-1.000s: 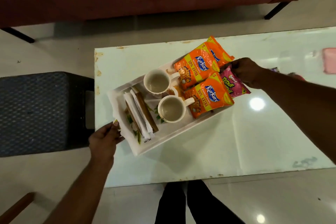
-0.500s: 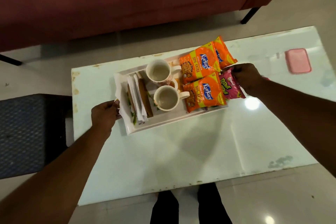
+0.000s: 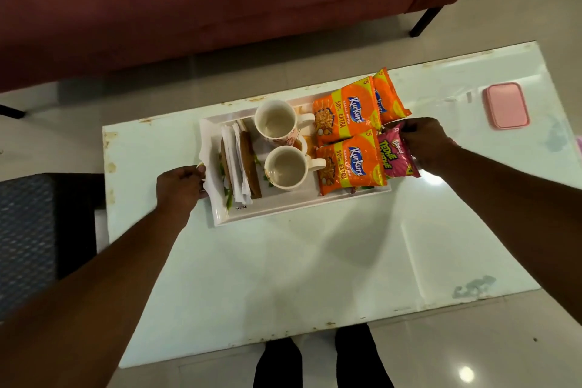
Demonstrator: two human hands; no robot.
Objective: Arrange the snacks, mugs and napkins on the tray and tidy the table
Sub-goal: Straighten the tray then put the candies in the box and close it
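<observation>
My left hand [image 3: 181, 184] is closed on the left end of the white tray [image 3: 283, 206], fingers over a napkin [image 3: 209, 148] draped on its rim. My right hand [image 3: 423, 143] grips the tray's right end, pinching the pink snack packet [image 3: 395, 154] there. Between my hands the tray rests on the table [image 3: 315, 261]: folded napkins [image 3: 237, 164], two empty mugs [image 3: 285, 167], then three orange Kurkure packets [image 3: 351, 167]. Beyond my right hand lies a pink box [image 3: 507, 105].
</observation>
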